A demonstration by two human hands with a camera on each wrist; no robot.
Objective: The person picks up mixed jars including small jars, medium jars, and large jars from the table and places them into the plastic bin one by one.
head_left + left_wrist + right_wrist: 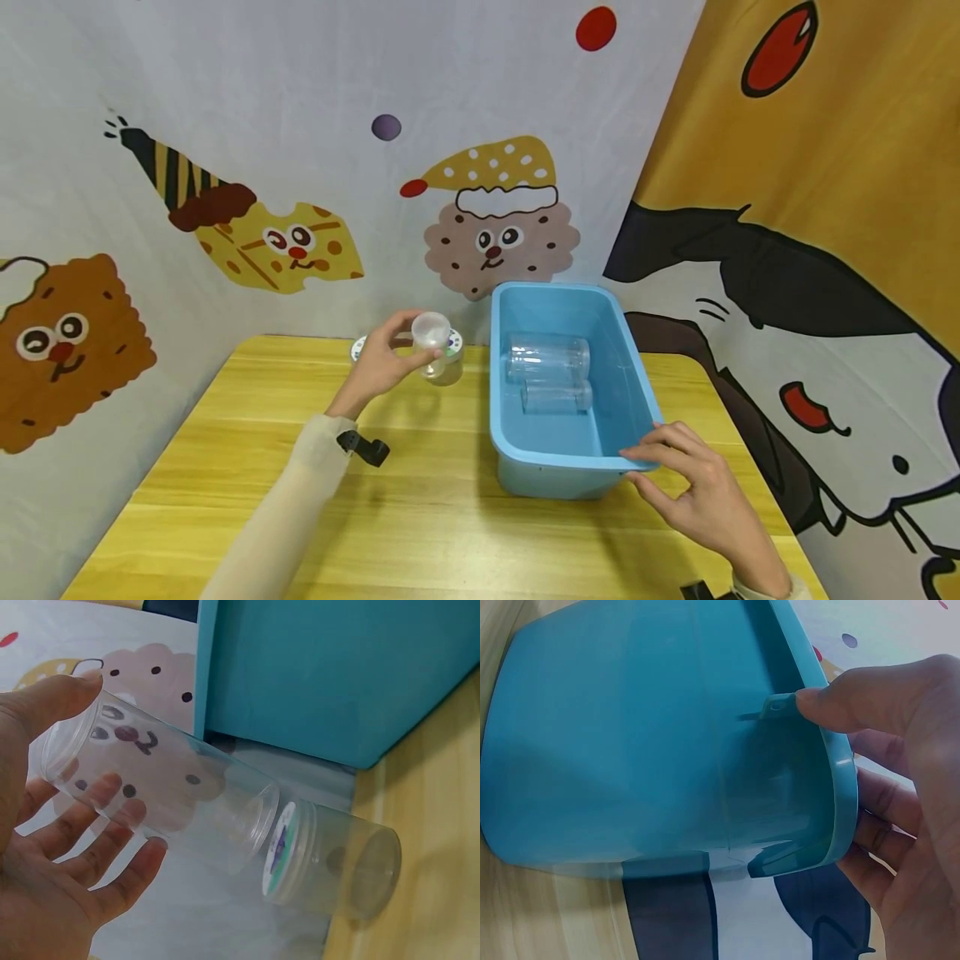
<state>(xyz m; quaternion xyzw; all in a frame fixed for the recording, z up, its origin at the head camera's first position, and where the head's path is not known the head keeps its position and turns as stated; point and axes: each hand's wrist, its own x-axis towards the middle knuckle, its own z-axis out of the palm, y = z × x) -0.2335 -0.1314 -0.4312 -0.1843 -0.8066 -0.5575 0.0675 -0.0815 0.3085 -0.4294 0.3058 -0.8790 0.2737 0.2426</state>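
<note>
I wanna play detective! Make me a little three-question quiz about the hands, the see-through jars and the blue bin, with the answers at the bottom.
1. Which hand is holding up a clear jar?

2. True or false: the right hand grips the blue bin.

3. How are the two jars in the blue bin placed?
A) Standing upright
B) Lying on their sides
C) Stacked one inside the other

Key:
1. The left hand.
2. True.
3. B.
</note>
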